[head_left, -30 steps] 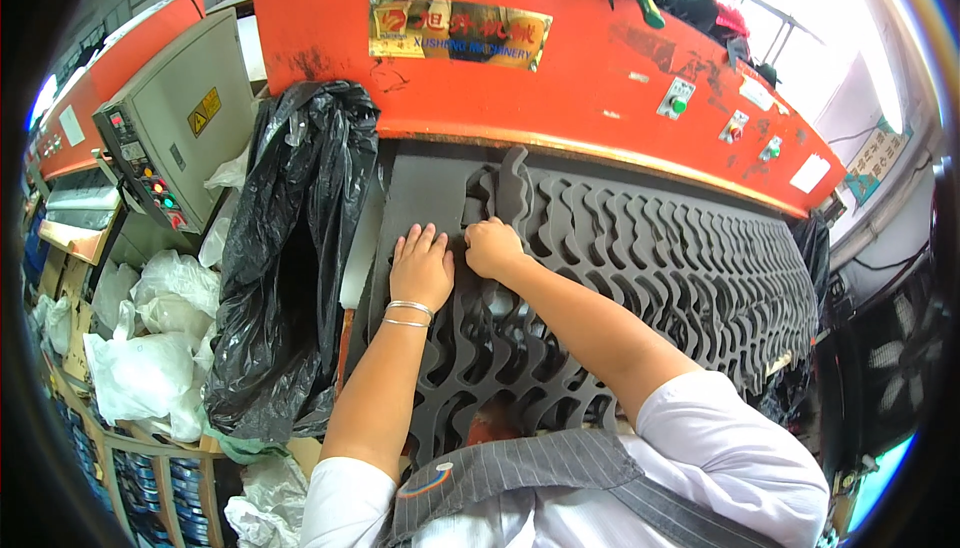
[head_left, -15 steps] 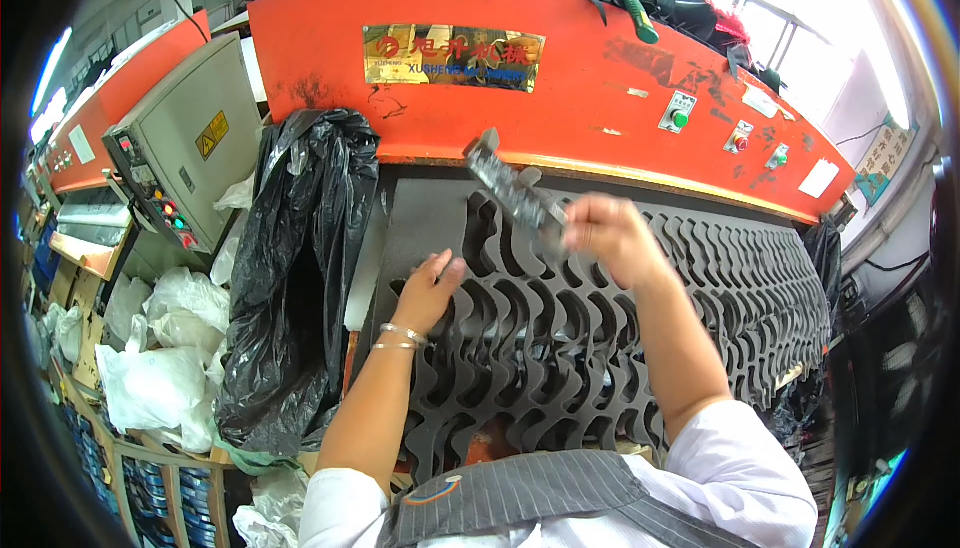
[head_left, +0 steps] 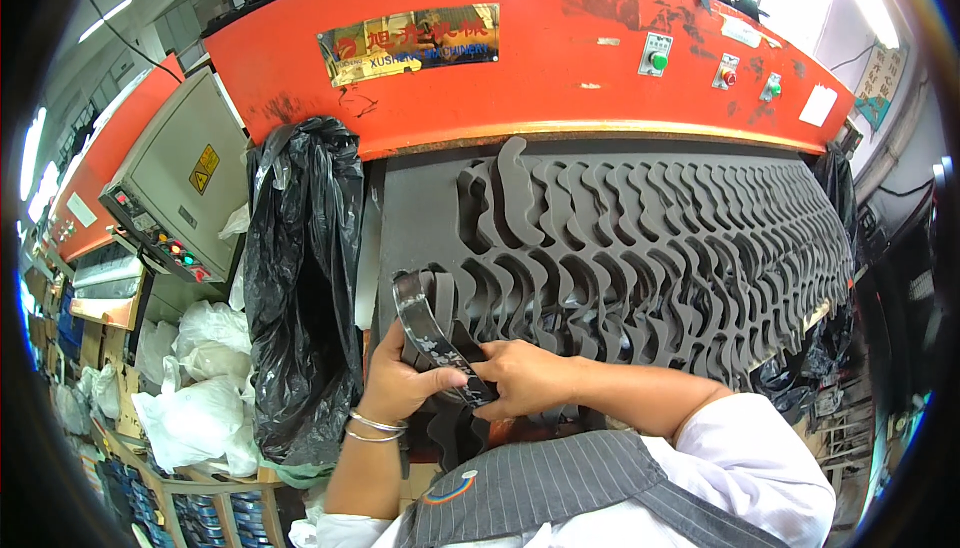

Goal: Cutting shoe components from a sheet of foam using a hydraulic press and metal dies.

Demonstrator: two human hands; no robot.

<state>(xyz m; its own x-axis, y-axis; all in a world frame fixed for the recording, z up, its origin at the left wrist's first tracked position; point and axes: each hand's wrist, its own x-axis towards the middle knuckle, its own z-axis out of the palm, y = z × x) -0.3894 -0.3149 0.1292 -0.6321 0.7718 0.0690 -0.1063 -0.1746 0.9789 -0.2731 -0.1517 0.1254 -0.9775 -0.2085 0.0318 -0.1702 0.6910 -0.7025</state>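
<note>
1. Your two hands share one curved dark strip (head_left: 422, 330) with pale worn patches, above the near left part of the grey sheet (head_left: 420, 210).
2. Your left hand (head_left: 392, 380), ringed by two bracelets (head_left: 376, 428) at the wrist, is closed around it, thumb in front; your right hand (head_left: 525, 378) has its fingers closed on the strip's lower end.
3. One wavy grey piece (head_left: 516, 198) stands raised from the sheet, among cut-outs too crowded to count.
4. Left of the sheet: one black bag (head_left: 300, 298), then one control cabinet (head_left: 205, 163).
5. Behind the sheet: one orange beam (head_left: 560, 58) with two green buttons (head_left: 658, 62) and one red button (head_left: 729, 78).
</note>
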